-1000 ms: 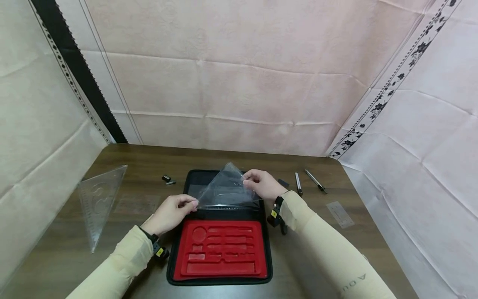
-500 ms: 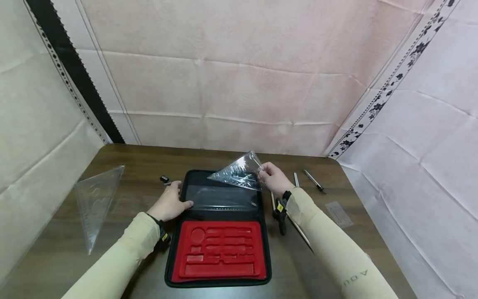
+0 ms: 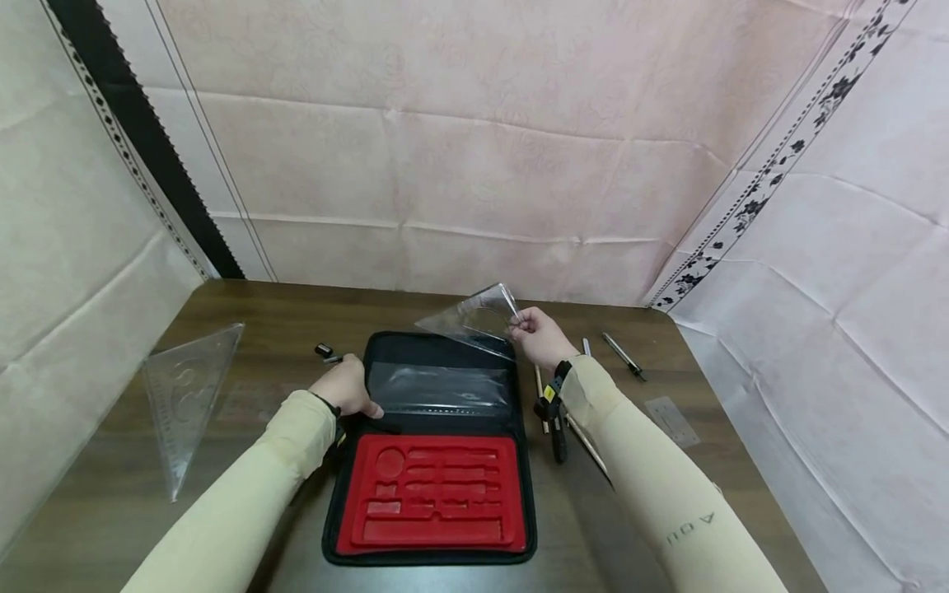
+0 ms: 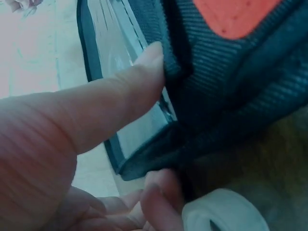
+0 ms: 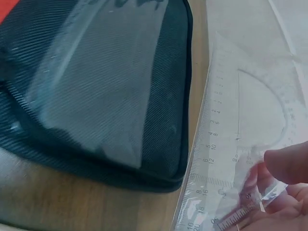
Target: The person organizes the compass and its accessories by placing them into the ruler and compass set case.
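An open black zip case (image 3: 525, 461) with a red moulded insert (image 3: 433, 539) lies on the table, its lid spread toward the back. My left hand (image 3: 347, 387) holds the lid's left edge. In the left wrist view its thumb (image 4: 120, 98) lies over the clear pocket (image 4: 144, 137), with fingers curled at the outer side. My right hand (image 3: 543, 336) pinches a transparent set square (image 3: 474, 315) by its right side, above the lid's far right corner. The right wrist view shows the set square (image 5: 216, 144) with scale marks, a half-round cutout and thin plastic film by the thumb.
Another clear set square (image 3: 185, 395) lies at the left. Small dark pieces (image 3: 324, 350) sit beyond my left hand. Right of the case are thin metal drawing tools (image 3: 624, 357), a black-handled piece (image 3: 558, 441) and a small clear template (image 3: 672, 422). Cloth walls (image 3: 415, 165) border the table.
The set square has come away from the lid pocket, moving back and right in my right hand. My left hand has let go of its corner and moved to the lid's left edge.
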`<state>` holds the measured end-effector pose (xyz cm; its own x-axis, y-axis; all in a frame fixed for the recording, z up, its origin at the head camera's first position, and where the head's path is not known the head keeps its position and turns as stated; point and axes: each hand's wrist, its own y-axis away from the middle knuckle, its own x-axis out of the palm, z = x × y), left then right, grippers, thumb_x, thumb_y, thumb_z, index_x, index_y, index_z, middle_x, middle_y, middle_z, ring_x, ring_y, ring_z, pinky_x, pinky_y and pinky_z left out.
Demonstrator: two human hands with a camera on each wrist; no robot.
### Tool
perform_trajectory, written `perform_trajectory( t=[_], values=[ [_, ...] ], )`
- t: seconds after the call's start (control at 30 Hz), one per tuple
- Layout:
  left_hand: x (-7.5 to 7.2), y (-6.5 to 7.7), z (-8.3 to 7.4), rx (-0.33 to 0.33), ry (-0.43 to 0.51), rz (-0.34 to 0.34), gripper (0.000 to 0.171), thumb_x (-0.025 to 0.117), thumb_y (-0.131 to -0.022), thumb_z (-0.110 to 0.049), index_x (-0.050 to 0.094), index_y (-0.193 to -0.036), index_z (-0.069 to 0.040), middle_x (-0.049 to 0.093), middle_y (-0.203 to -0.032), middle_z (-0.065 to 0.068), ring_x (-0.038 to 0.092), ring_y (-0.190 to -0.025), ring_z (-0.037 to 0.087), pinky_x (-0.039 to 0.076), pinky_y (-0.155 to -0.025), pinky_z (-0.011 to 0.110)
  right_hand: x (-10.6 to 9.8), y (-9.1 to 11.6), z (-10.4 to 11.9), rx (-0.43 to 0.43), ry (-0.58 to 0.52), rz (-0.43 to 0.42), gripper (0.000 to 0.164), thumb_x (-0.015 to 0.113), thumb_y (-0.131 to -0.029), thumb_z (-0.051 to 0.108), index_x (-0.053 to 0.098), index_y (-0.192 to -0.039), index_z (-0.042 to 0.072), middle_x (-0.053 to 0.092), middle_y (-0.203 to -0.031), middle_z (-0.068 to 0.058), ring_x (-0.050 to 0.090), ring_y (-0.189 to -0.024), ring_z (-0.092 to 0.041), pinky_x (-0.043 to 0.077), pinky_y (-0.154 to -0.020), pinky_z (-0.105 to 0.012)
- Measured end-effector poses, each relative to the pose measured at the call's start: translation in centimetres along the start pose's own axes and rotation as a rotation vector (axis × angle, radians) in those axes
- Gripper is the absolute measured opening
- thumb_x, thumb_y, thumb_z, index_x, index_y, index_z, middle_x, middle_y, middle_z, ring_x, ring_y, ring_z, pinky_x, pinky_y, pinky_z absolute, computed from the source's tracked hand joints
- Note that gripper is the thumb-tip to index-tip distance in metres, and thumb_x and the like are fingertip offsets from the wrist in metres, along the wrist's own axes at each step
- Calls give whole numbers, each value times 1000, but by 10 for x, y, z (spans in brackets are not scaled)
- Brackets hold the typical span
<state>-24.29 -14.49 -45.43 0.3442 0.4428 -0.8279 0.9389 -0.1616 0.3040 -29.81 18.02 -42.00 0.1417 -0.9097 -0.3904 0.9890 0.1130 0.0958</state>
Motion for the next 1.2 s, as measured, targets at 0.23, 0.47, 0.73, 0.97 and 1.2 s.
perform_trajectory(
  t=[0.23,0.47,0.73,0.97,1.2],
  values=[
    [-1,-1,3,22,46,3,57,90,-67,-24,60,-100,10,60,-93,17,57,-82,28,48,-81,44,11,-14,6,-9,-69,70,16,49,-99,0,50,-115,2,62,-112,-15,58,-103,-26,44,-85,-36],
    [-2,1,7,35,19,0,51,89,-68,-25,62,-97,8,63,-91,14,58,-83,25,49,-81,43,31,-31,12,17,-269,144,15,46,-100,-1,48,-115,0,59,-110,-14,56,-105,-23,43,-94,-38],
    [3,0,4,-25,0,-14,80,88,-70,-27,44,-121,17,60,-96,20,59,-90,28,48,-85,43,21,-46,-2,69,-425,175,12,44,-102,1,46,-113,-2,57,-116,-18,57,-99,-21,46,-89,-34],
    [5,2,3,-38,-35,-15,82,87,-71,-30,42,-120,17,61,-95,22,60,-88,29,49,-84,44,16,-41,-12,85,-138,229,16,56,-98,6,58,-113,1,64,-106,-13,63,-90,-18,52,-77,-30],
    [5,6,1,-13,-66,-27,82,86,-72,-31,41,-119,19,62,-97,27,62,-89,32,49,-84,44,24,-28,-2,-42,203,228,15,60,-95,6,64,-110,3,65,-91,-12,64,-82,-23,52,-74,-35]
  ],
)
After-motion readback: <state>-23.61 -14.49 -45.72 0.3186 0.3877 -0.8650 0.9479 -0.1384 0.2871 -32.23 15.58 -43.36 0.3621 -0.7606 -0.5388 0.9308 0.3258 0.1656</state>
